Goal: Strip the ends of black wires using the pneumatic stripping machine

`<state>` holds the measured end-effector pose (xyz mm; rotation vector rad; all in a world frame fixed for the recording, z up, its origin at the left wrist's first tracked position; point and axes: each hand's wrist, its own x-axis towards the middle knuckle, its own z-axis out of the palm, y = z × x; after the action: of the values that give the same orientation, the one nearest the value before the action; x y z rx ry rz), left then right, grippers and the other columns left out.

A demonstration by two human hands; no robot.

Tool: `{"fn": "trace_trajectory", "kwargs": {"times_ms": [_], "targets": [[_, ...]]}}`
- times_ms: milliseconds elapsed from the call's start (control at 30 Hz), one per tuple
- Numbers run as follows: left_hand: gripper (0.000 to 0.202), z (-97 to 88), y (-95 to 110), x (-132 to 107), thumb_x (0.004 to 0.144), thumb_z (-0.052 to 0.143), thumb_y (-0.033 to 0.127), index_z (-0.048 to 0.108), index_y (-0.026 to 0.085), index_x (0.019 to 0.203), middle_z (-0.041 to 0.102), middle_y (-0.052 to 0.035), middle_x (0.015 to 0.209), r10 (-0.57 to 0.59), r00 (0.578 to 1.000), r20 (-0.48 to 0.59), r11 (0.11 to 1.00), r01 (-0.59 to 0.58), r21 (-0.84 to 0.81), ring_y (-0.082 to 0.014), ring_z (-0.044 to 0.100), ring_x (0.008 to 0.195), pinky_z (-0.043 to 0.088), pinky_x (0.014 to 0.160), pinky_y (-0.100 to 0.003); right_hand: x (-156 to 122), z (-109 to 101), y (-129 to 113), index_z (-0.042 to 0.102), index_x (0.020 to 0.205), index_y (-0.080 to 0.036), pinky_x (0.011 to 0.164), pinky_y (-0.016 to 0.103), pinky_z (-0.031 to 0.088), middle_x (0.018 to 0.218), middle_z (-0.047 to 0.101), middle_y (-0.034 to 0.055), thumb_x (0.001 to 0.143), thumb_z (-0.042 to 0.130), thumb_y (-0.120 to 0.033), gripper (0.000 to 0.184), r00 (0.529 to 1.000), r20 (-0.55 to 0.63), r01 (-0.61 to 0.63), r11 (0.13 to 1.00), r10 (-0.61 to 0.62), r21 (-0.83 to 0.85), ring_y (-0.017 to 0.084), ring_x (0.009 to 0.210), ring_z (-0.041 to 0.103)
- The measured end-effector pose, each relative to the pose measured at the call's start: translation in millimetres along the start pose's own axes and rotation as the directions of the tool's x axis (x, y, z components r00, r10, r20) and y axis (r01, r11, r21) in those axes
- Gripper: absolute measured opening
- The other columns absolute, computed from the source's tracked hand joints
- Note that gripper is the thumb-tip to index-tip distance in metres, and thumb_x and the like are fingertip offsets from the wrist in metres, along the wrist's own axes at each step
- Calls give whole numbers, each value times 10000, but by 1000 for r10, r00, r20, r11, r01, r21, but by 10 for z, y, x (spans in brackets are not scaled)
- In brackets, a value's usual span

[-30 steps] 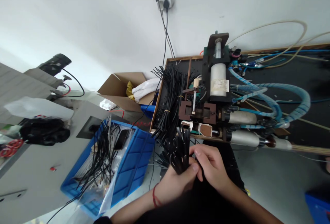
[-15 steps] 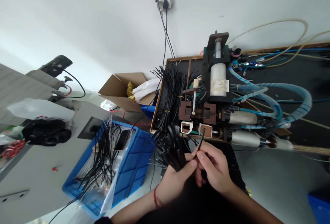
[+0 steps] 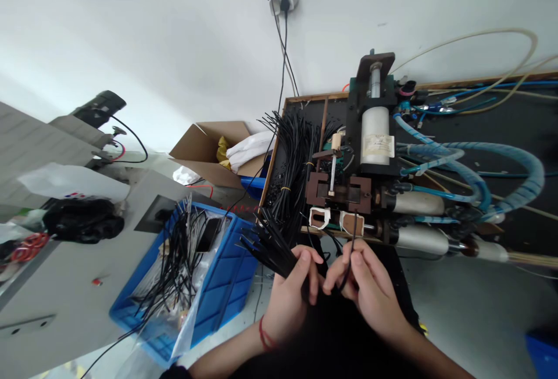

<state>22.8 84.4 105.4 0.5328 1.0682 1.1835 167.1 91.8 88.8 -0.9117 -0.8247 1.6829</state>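
Cables (image 3: 271,248) are clasped as a sheaf in the left hand (image 3: 290,295), its thumb and fingers wrapped about their near part and their tips fanned out between 10 and 11 o'clock, if 12 is taken as straight toward the wall (image 3: 174,47). By this low grip, it seems, the lot can be kept together while the ends are left clear. At 3 o'clock from that hand, near it, 1 loose cable (image 3: 354,232) is pinched between thumb and fingers by the right hand (image 3: 368,289), its tip pointed almost to 12 o'clock. It is probably held thus so that the free end can be aimed; whether the block (image 3: 347,223) behind that end is touched cannot be told.

At 1 o'clock from the hands, the machine (image 3: 375,123) is mounted on the desk (image 3: 523,123) with its clamp (image 3: 317,187) on the near side, presumably so that little reach is needed. Hoses (image 3: 501,150) are led off to 3 o'clock, apparently to be kept aside. Tied bundles (image 3: 292,152) are laid at 12 o'clock from the left hand, belted by yellow bands (image 3: 285,189), likely so that strands are not mixed. Wires (image 3: 172,251) are heaped in the bin (image 3: 231,280) at 9 o'clock, where order seems to matter less.
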Motion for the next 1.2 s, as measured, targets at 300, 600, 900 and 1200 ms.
{"fn": "trace_trajectory", "kwargs": {"times_ms": [300,600,900,1200], "targets": [[333,-22,-19,24,994,721,453,659,162,846,300,117,480,-38,998,56,996,42,-79,-66,199,418,306,462,-211,76,-139,121,660,900,-179,453,244,187,579,623,-16,1039,642,-506,355,975,178,-161,978,136,135,70,427,302],[309,-41,-39,41,1023,686,414,663,158,851,310,113,490,-6,996,91,996,14,-87,-65,209,416,314,457,-208,172,-121,331,662,930,-196,484,258,205,542,496,-66,996,704,-472,286,967,155,-239,925,200,295,90,460,278],[314,-45,-44,44,1023,685,421,662,159,852,310,114,490,-5,996,89,997,12,-80,-64,207,413,320,455,-206,210,-89,333,693,912,-191,524,258,277,534,468,-69,996,717,-421,246,973,156,-219,900,171,378,100,476,288],[323,-36,-54,45,1010,700,430,656,159,840,312,113,489,-20,996,85,997,26,-66,-67,208,412,318,453,-211,235,-90,355,715,889,-175,520,260,286,522,466,-65,961,744,-415,252,974,136,-221,898,182,381,106,474,301]]}}
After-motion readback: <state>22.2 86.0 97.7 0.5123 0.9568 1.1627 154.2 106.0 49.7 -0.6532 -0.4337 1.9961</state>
